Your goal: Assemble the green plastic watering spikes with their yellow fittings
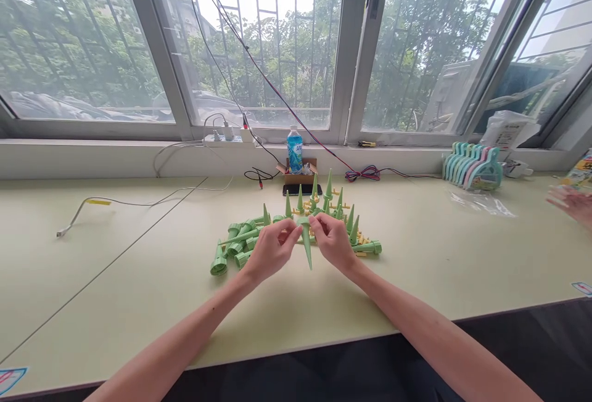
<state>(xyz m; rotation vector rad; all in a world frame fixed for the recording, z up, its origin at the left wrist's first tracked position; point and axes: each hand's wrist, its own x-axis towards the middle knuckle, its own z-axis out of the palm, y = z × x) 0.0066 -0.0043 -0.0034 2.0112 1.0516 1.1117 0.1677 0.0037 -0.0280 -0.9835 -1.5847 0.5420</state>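
Between both hands I hold a green plastic watering spike [307,248], its wide collar at the top and its point aimed down over the table's front part. My left hand [276,243] pinches the collar from the left. My right hand [332,238] grips the same collar from the right, its thumb and fingers closed. Just behind my hands lies a pile of more green spikes [238,238], several standing point up and others on their sides. Small yellow valve pieces [363,240] are mixed among them at the right of the pile.
A blue-liquid bottle [295,150] stands by a small cardboard box [308,175], with a black phone [301,190] before it. Coiled cable [365,172] and pastel hangers [472,166] are further right. A white cable [139,203] crosses the left side. Another person's hand [573,203] shows at the right edge.
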